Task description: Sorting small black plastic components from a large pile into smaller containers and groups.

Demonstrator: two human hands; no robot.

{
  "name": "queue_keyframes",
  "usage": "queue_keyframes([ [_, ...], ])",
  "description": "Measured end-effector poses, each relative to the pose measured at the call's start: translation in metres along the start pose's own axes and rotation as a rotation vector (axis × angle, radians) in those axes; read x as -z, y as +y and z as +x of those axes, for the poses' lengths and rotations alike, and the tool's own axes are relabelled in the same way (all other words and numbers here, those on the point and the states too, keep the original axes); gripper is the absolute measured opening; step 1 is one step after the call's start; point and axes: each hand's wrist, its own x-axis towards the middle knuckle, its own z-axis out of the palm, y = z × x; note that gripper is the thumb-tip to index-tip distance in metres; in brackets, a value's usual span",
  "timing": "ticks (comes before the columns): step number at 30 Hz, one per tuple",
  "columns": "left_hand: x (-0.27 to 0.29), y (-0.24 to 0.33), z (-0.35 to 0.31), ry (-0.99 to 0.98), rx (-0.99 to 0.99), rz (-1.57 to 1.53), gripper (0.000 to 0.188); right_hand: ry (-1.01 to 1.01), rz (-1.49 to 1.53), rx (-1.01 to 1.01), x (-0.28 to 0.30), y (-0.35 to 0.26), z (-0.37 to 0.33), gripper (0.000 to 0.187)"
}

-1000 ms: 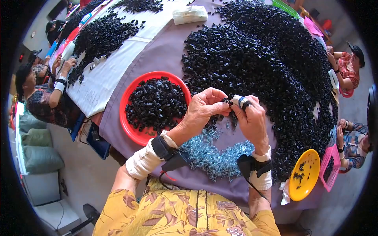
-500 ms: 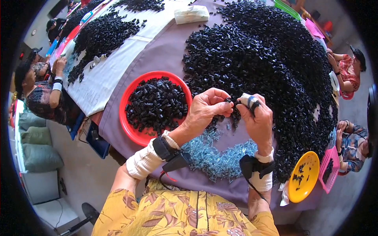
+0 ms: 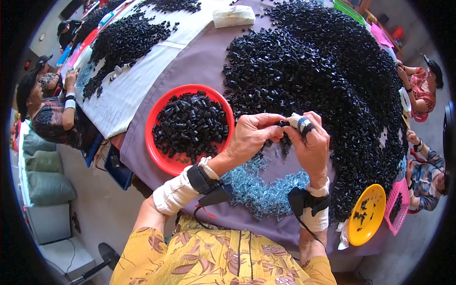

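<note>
Above the table's middle, my two hands meet fingertip to fingertip. My left hand [image 3: 256,135] is closed in a pinch on a small black plastic part [image 3: 283,123]. My right hand [image 3: 309,142], with a white-and-blue wrap on its finger, presses against the same spot; whatever it grips is hidden by the fingers. Under my wrists lies a spread of small clear bluish pieces [image 3: 259,187]. To the left stands a red basin [image 3: 150,126] filled with small black plastic parts [image 3: 190,123]. A large heap of like black parts [image 3: 313,80] covers the table beyond my hands.
A yellow plate [image 3: 373,228] holding a few black parts and a pink basket [image 3: 399,209] stand at the right edge. A white tissue pack [image 3: 233,17] lies at the far side. Other people sit around, left and right. White cloth [image 3: 142,90] covers the left table.
My hands have come together, and the black part in my left fingers now meets my right fingertips. A co-worker at the right has raised a hand toward the heap.
</note>
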Motion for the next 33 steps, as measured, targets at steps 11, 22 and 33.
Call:
queue_keyframes([
  [11, -0.0001, -0.0012, -0.003, 0.026, -0.032, 0.103, 0.025, -0.073, -0.13, 0.05, -0.0014, -0.0033, -0.0003, 0.015],
  [22, 0.003, -0.0049, -0.001, 0.0, -0.021, 0.105, 0.024, -0.084, -0.188, 0.065, 0.0004, -0.0045, -0.0026, 0.017],
  [33, 0.0046, -0.0088, -0.002, 0.021, -0.034, 0.152, 0.023, -0.164, -0.206, 0.0, 0.0002, -0.004, -0.0062, 0.019],
])
